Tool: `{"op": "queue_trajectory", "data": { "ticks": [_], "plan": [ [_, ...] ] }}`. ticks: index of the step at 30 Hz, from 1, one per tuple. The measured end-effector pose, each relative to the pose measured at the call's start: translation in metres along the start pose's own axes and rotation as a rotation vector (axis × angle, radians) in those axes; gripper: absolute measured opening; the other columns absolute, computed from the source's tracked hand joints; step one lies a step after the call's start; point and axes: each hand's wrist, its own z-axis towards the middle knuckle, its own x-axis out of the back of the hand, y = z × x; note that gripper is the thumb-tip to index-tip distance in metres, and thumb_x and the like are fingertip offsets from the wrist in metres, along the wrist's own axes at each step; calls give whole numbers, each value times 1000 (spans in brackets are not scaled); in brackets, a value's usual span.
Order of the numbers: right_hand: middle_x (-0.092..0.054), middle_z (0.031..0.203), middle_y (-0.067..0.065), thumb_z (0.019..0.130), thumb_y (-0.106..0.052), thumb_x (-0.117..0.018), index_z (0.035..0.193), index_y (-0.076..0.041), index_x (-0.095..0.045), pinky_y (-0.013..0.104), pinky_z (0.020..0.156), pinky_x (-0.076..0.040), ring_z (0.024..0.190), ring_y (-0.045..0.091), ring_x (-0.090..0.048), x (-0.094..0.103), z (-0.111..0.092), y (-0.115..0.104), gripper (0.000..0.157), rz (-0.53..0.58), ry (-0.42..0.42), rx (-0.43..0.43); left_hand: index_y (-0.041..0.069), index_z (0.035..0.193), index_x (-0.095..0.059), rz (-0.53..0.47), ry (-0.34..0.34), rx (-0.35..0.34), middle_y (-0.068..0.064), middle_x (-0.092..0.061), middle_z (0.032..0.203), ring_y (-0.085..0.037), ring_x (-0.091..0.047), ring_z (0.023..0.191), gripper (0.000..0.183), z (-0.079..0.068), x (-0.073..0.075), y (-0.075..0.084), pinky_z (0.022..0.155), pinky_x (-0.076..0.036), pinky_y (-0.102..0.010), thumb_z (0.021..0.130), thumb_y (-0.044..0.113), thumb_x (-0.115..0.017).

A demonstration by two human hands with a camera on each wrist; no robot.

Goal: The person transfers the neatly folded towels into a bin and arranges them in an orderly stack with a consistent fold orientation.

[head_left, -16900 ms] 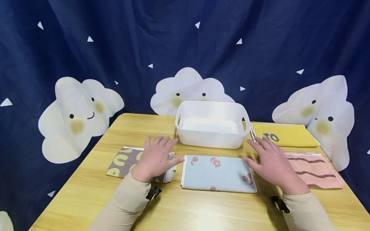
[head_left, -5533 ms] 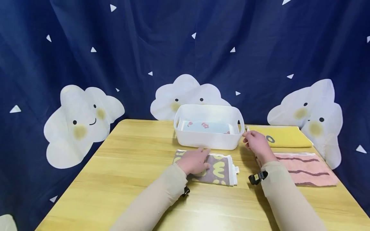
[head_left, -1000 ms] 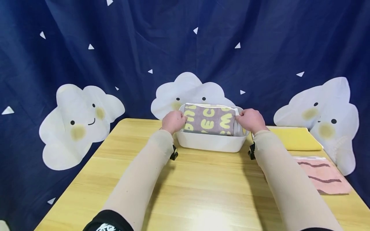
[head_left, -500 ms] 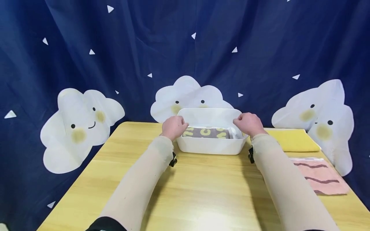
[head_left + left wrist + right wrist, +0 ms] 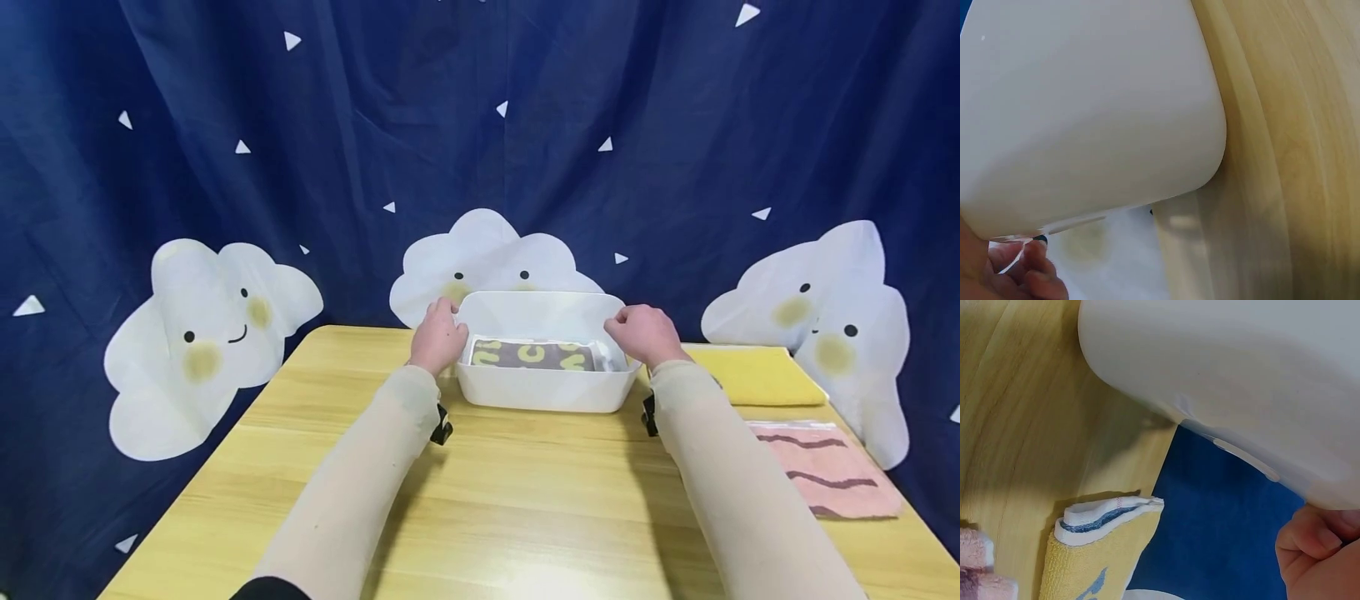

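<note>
A folded grey-brown towel with yellow letters lies flat inside the white plastic basket. At the basket's left end, my left hand is at the rim with loosely bent fingers and no towel in them. My right hand is over the right end of the rim, fingers curled. In the right wrist view, the basket's edge partly hides the right hand's fingers, so whether they grip the rim is unclear. The pale blue towel seen earlier in the basket is out of sight.
To the right of the basket lies a folded yellow towel. Nearer the front, a folded pink towel with dark wavy stripes is partly behind my right sleeve. A dark blue curtain hangs behind the wooden table.
The grey-brown towel, held upright over the basket a second ago, now lies inside it. My left hand has moved left off it to the rim; my right hand has barely moved.
</note>
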Motion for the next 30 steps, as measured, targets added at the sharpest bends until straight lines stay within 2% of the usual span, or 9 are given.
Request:
{"op": "queue_trajectory", "data": {
  "ticks": [4, 7, 11, 15, 19, 23, 26, 30],
  "plan": [
    [-55, 75, 7, 93, -27, -49, 81, -8, -65, 40, 67, -39, 77, 29, -51, -2, -1, -1, 27, 10, 4, -11, 3, 133, -49, -83, -48, 42, -17, -56, 129, -34, -57, 117, 36, -3, -1, -5, 101, -44, -48, 103, 24, -48],
    [-57, 78, 9, 94, -27, -49, 86, -7, -67, 41, 69, -40, 78, 30, -52, -3, -2, -2, 28, 20, -7, -21, -3, 131, -52, -98, -110, 29, -20, -59, 128, -36, -55, 122, 40, -3, -4, -11, 106, -41, -48, 109, 26, -34],
    [-63, 89, 12, 94, -27, -49, 96, -5, -71, 42, 72, -42, 82, 32, -53, 0, -4, -2, 31, 34, -1, -20, -5, 121, -58, -194, -213, 46, -18, -60, 113, -33, -58, 108, 49, 2, -7, -16, 98, -46, -46, 110, 27, -22],
    [-65, 95, 14, 96, -29, -48, 105, -3, -70, 43, 75, -43, 87, 32, -54, 8, -6, 0, 36, 73, -8, -11, -5, 121, -59, -332, -269, 111, -15, -58, 106, -29, -56, 97, 51, 7, -9, -11, 86, -48, -42, 110, 30, -23],
    [-64, 102, 15, 100, -34, -49, 114, -2, -68, 42, 78, -43, 91, 32, -54, 20, -11, 7, 39, 158, -61, 14, -5, 122, -58, -296, -284, 89, -14, -58, 105, -27, -56, 95, 49, 8, -12, -4, 81, -49, -38, 110, 27, -23],
    [-61, 119, 18, 103, -40, -47, 124, -2, -64, 45, 84, -44, 100, 33, -53, 32, -19, 13, 46, 214, -98, 27, -6, 123, -58, -269, -298, 76, -16, -59, 105, -28, -57, 93, 50, 8, -14, 2, 81, -50, -38, 110, 25, -22],
    [-59, 126, 20, 104, -45, -44, 126, -3, -62, 47, 86, -43, 105, 34, -51, 38, -25, 17, 51, 213, -107, 16, -7, 124, -57, -261, -310, 74, -16, -59, 105, -27, -57, 92, 51, 8, -14, 2, 79, -50, -37, 110, 25, -21],
    [-59, 126, 21, 104, -45, -45, 125, -2, -61, 47, 85, -44, 105, 35, -52, 46, -35, 21, 50, 179, -116, 20, -6, 122, -58, -258, -318, 76, -16, -59, 104, -26, -58, 88, 51, 8, -13, -2, 76, -51, -35, 110, 26, -21]
  ]
}}
